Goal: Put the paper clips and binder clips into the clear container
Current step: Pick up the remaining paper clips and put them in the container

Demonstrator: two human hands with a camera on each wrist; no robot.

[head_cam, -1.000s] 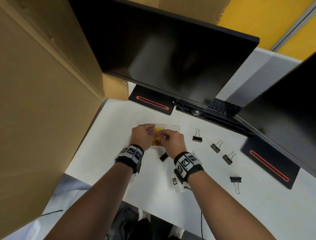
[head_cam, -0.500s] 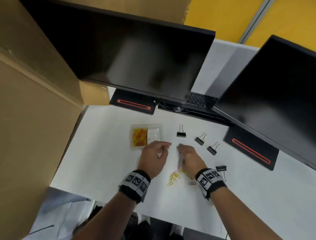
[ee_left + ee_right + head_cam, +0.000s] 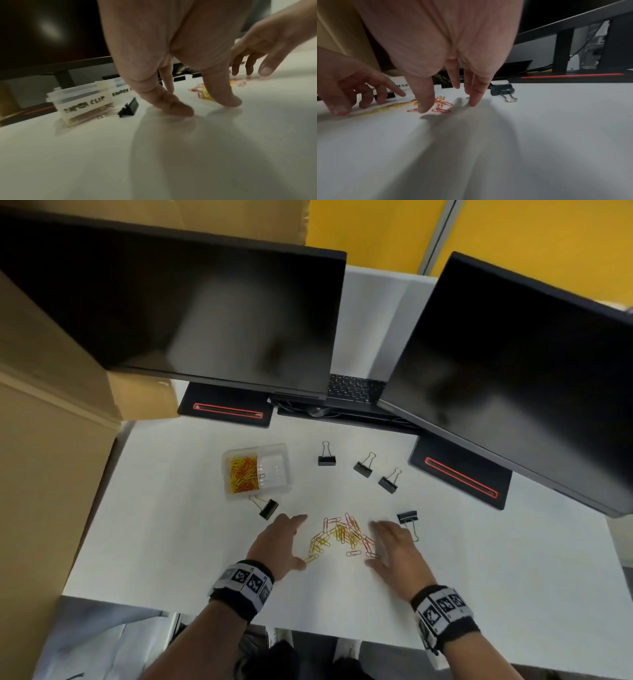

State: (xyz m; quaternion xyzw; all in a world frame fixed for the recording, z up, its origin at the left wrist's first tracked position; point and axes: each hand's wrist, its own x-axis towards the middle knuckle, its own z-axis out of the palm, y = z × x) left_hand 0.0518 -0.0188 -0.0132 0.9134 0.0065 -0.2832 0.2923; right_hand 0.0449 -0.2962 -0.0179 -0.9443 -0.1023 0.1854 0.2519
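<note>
A heap of red and yellow paper clips (image 3: pixel 340 535) lies on the white table between my hands. My left hand (image 3: pixel 279 544) rests spread on the table just left of the heap, my right hand (image 3: pixel 390 546) spread just right of it; neither holds anything. The clear two-part container (image 3: pixel 274 470) stands further back on the left, with paper clips in its left compartment; its label reads "PAPER CLIP" (image 3: pixel 84 104). One black binder clip (image 3: pixel 268 507) lies by the container's near edge, three more (image 3: pixel 327 458) lie in a row behind the heap, and another (image 3: pixel 407 517) lies beside my right fingers.
Two dark monitors (image 3: pixel 191 313) (image 3: pixel 513 378) overhang the back of the table, their black bases (image 3: pixel 226 410) with red stripes standing on it. A laptop keyboard (image 3: pixel 354 388) sits between them. A cardboard wall (image 3: pixel 44 440) closes the left side. The table's near edge (image 3: pixel 308 631) lies under my wrists.
Both hands have drawn back from the container toward me. They now lie spread either side of the paper clip heap, which they covered half a second ago.
</note>
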